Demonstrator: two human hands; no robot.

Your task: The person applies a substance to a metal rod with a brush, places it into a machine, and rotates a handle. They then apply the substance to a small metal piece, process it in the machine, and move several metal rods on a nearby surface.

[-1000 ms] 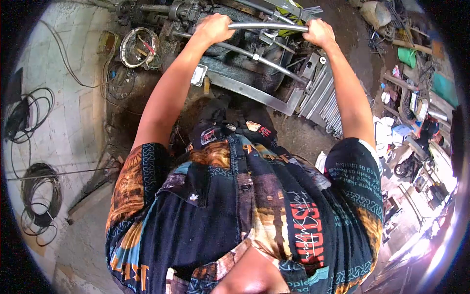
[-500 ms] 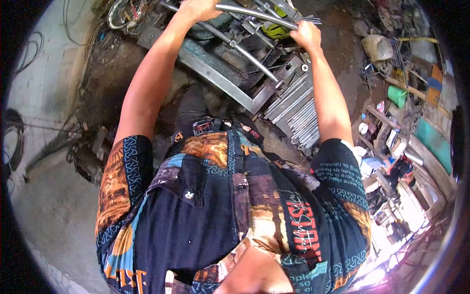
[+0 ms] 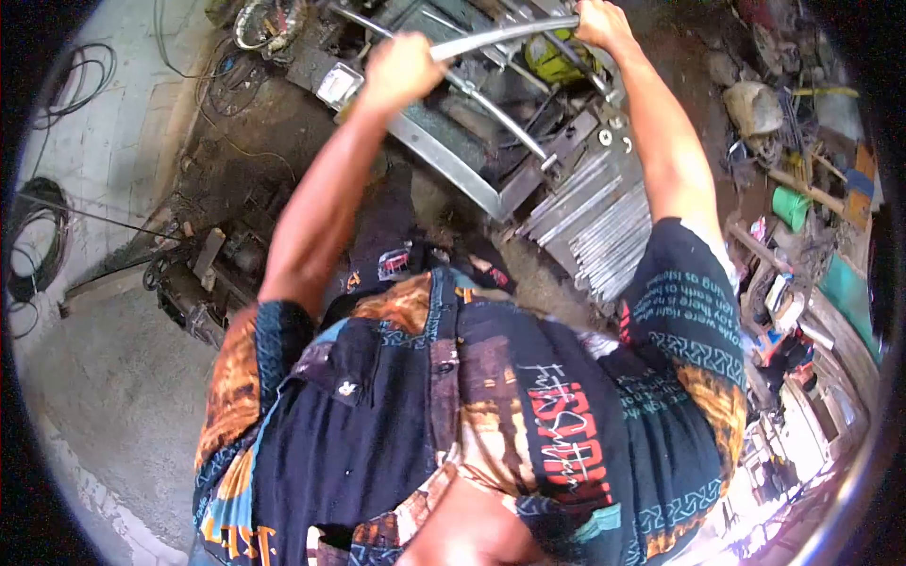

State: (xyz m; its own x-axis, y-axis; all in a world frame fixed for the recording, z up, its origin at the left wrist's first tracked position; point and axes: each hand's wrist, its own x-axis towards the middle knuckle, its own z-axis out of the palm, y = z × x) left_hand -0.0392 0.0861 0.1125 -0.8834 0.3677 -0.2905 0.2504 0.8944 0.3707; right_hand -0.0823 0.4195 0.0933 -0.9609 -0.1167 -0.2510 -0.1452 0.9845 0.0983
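My left hand (image 3: 406, 71) is closed around one end of a grey metal bar (image 3: 505, 36). Closed on the bar's other end is my right hand (image 3: 606, 25), farther from my body. The bar is held slantwise over a steel frame (image 3: 448, 165), which has a flat near rail. A thin rod with nuts (image 3: 505, 123) crosses the frame below the bar. Several loose metal rods (image 3: 609, 231) lie side by side to the right of the frame, with a washer (image 3: 605, 138) above them. Something yellow-green (image 3: 557, 58) shows behind the bar.
A small white box (image 3: 340, 85) sits at the frame's left corner. Black cables (image 3: 42, 231) lie on the floor at left. A green container (image 3: 790, 208), a sack-like bundle (image 3: 753, 108) and scattered scrap crowd the right side.
My left hand has moved right and toward me with its end of the bar. My right hand has moved farther away, so the bar slants differently. The camera view has shifted slightly.
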